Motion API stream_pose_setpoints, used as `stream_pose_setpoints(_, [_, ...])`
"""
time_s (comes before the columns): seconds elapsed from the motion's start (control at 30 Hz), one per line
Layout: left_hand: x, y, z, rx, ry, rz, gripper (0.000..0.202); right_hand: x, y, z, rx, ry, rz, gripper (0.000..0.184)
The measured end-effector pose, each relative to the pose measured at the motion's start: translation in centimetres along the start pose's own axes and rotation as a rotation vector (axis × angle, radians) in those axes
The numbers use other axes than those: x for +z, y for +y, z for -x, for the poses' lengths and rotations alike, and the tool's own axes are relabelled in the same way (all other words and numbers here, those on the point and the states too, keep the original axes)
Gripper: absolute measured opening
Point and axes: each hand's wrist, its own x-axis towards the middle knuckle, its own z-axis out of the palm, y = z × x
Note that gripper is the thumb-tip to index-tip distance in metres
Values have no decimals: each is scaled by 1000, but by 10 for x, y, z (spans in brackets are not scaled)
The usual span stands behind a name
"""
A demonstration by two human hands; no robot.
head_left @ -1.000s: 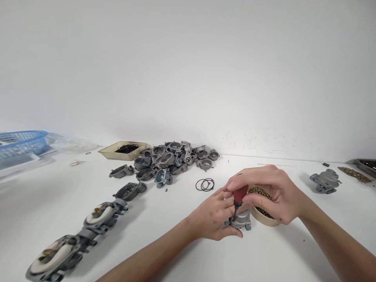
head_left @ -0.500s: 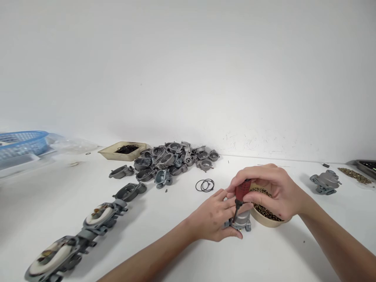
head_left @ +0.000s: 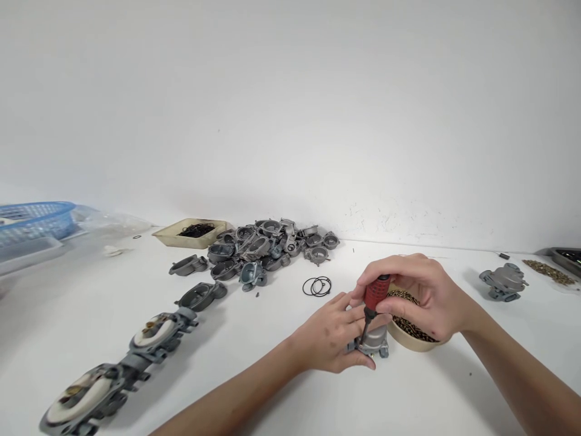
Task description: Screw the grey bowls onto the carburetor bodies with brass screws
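My right hand (head_left: 415,293) is closed around the red handle of a screwdriver (head_left: 376,297). Its dark shaft points down, tip on a small screw at the edge of a grey metal carburetor (head_left: 376,340). My left hand (head_left: 334,333) grips that carburetor on the white table, fingers over its top and thumb along the near side, hiding much of it. Right behind my right hand stands a round cream bowl (head_left: 415,344) of small brass-coloured screws, partly covered by the hand.
Grey metal bowls (head_left: 258,248) lie heaped by the wall beside a cream tray (head_left: 181,241) of black rings. Black O-rings (head_left: 316,286) lie mid-table. Carburetor bodies with white floats (head_left: 82,402) line the left front. Another carburetor (head_left: 503,281) and loose brass parts (head_left: 548,271) sit right; a blue basket (head_left: 36,221) left.
Both hands, the screwdriver and the carburetor stay in nearly the same place. The view shifts very slightly.
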Motion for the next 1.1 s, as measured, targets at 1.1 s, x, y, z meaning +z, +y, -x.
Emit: stream_pose_setpoints(1.1, [5, -1, 2, 9, 67, -37, 57, 6, -1, 0, -71, 47, 88, 47])
